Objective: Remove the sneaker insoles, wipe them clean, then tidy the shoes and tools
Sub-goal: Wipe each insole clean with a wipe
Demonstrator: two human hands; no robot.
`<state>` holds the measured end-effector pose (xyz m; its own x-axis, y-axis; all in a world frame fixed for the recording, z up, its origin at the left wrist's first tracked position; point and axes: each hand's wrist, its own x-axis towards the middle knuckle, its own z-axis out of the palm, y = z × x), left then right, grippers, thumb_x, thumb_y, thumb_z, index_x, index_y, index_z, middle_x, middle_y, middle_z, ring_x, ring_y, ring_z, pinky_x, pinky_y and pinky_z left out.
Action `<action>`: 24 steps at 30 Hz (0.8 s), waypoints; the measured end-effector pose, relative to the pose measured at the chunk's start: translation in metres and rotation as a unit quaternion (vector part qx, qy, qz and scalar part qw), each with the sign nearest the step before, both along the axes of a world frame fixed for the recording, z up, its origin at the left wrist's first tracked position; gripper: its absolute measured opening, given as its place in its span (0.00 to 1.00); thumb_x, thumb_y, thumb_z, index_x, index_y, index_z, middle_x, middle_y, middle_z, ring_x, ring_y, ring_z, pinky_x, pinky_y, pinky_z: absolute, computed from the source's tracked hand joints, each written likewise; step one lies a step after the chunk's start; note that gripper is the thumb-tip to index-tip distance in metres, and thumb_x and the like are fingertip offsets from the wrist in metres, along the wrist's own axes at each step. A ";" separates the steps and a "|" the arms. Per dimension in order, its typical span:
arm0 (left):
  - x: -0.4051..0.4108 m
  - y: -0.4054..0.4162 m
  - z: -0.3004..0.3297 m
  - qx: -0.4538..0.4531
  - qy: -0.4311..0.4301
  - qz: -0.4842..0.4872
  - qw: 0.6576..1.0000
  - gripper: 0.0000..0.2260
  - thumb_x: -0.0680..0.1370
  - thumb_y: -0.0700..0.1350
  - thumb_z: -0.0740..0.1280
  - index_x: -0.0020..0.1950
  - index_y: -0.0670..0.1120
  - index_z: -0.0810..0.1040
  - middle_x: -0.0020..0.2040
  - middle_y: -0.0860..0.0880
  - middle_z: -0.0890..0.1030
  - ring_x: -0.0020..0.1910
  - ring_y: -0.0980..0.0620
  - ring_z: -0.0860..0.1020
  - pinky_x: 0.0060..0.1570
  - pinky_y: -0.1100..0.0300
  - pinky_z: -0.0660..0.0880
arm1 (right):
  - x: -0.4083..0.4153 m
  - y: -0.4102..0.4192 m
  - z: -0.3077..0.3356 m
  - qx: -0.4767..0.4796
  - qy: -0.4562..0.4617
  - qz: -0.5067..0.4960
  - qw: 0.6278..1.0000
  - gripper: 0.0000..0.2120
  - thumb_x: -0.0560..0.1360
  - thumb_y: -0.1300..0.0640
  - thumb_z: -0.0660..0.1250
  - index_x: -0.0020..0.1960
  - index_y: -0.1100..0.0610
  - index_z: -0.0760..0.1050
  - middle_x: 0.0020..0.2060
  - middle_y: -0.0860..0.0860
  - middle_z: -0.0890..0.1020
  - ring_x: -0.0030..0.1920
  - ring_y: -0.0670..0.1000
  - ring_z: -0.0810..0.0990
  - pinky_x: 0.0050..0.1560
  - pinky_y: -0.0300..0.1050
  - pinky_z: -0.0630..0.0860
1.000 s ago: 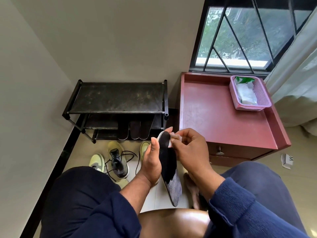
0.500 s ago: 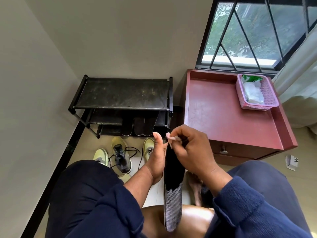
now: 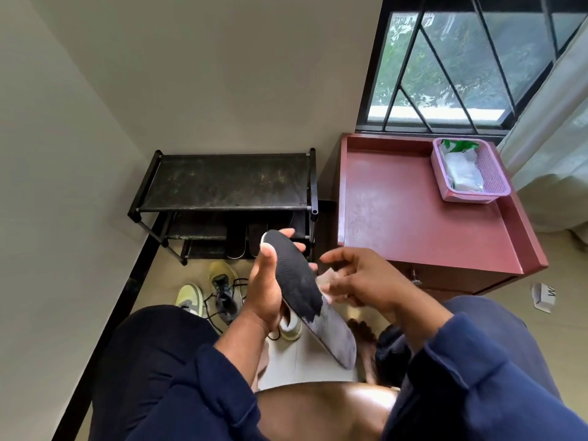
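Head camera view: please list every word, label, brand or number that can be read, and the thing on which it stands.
"W": on the small white box on the floor; the rest is cut off.
Sign behind the window: too blurred to read.
Green packet in the pink basket: no readable print.
Insole, sneakers: nothing readable.

Soft daylight from window (image 3: 461, 62); glare on sill; motion blur on right hand (image 3: 366, 281); wide-angle bending at edges.

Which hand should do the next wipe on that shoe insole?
The right hand, probably. It has the wipe pinched in its fingers, right beside the insole. The left hand is busy gripping the insole's toe end to keep it steady.
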<state>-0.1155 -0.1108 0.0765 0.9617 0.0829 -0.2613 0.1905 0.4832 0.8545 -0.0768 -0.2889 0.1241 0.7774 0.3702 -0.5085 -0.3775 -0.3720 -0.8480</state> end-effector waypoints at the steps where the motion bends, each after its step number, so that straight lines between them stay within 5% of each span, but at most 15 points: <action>1: 0.000 0.001 0.000 0.022 -0.022 0.007 0.999 0.52 0.58 0.75 0.77 0.71 0.43 0.72 0.56 0.40 0.78 0.53 0.34 0.80 0.56 0.32 0.78 | 0.001 -0.002 -0.001 0.007 0.054 0.001 0.999 0.23 0.73 0.71 0.73 0.63 0.54 0.77 0.38 0.55 0.83 0.34 0.52 0.81 0.28 0.39 0.67; 4: -0.001 0.003 0.003 0.044 -0.086 -0.008 0.995 0.47 0.59 0.63 0.84 0.70 0.44 0.70 0.59 0.41 0.77 0.58 0.32 0.78 0.62 0.30 0.75 | 0.003 -0.007 -0.007 0.015 0.123 0.026 0.992 0.26 0.73 0.72 0.72 0.66 0.53 0.75 0.42 0.57 0.85 0.31 0.49 0.81 0.24 0.36 0.68; 7: -0.003 0.003 0.006 0.038 -0.121 -0.084 0.988 0.46 0.60 0.58 0.86 0.70 0.44 0.69 0.63 0.40 0.77 0.63 0.32 0.78 0.65 0.29 0.73 | 0.008 -0.009 -0.010 0.003 0.126 0.068 0.990 0.17 0.72 0.70 0.73 0.57 0.55 0.80 0.40 0.53 0.84 0.34 0.47 0.82 0.31 0.37 0.73; 11: -0.007 0.006 0.007 -0.033 -0.147 -0.145 0.978 0.46 0.61 0.73 0.76 0.65 0.41 0.75 0.65 0.35 0.76 0.66 0.27 0.73 0.67 0.26 0.68 | 0.011 -0.008 -0.010 -0.045 0.080 0.078 0.993 0.12 0.70 0.70 0.75 0.49 0.57 0.80 0.37 0.53 0.83 0.32 0.46 0.81 0.33 0.39 0.75; 14: -0.006 0.008 0.010 -0.091 -0.075 -0.175 0.977 0.47 0.62 0.80 0.65 0.55 0.37 0.80 0.55 0.35 0.81 0.61 0.32 0.77 0.70 0.26 0.62 | 0.010 -0.006 -0.010 -0.147 -0.029 0.112 0.982 0.11 0.68 0.67 0.76 0.48 0.59 0.80 0.33 0.53 0.84 0.31 0.48 0.82 0.35 0.41 0.77; 16: -0.001 0.005 0.002 -0.002 0.007 -0.186 0.983 0.45 0.63 0.82 0.62 0.51 0.41 0.83 0.51 0.37 0.83 0.54 0.38 0.81 0.69 0.31 0.66 | 0.007 -0.003 -0.011 -0.239 -0.110 0.188 0.946 0.10 0.67 0.62 0.76 0.45 0.52 0.80 0.35 0.50 0.85 0.34 0.49 0.82 0.37 0.40 0.76; 20: -0.007 -0.010 -0.012 0.112 0.116 -0.265 0.951 0.43 0.65 0.75 0.73 0.65 0.43 0.75 0.59 0.39 0.82 0.51 0.51 0.83 0.53 0.57 0.79 | -0.003 0.011 -0.013 -0.327 -0.191 0.259 0.889 0.09 0.71 0.56 0.74 0.51 0.51 0.79 0.40 0.47 0.81 0.43 0.51 0.81 0.44 0.41 0.76; 22: -0.013 -0.015 -0.013 0.085 0.126 -0.326 0.933 0.33 0.72 0.66 0.72 0.74 0.53 0.71 0.67 0.42 0.79 0.56 0.50 0.83 0.50 0.57 0.81 | -0.003 0.014 -0.012 -0.307 -0.199 0.256 0.895 0.10 0.71 0.57 0.73 0.52 0.52 0.80 0.41 0.47 0.82 0.43 0.51 0.82 0.45 0.43 0.78; 24: -0.016 -0.013 -0.011 0.080 0.145 -0.368 0.915 0.29 0.73 0.59 0.73 0.72 0.66 0.68 0.66 0.46 0.78 0.55 0.47 0.83 0.44 0.53 0.82 | -0.001 0.013 -0.009 -0.283 -0.200 0.249 0.904 0.11 0.70 0.59 0.72 0.52 0.51 0.79 0.37 0.45 0.79 0.41 0.49 0.81 0.43 0.43 0.77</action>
<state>-0.1317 -0.1238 0.0655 0.6641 -0.5001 -0.5557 0.6445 0.0063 0.7646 -0.0778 -0.2763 0.1154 0.7489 0.4938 -0.4419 0.2510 -0.8286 -0.5005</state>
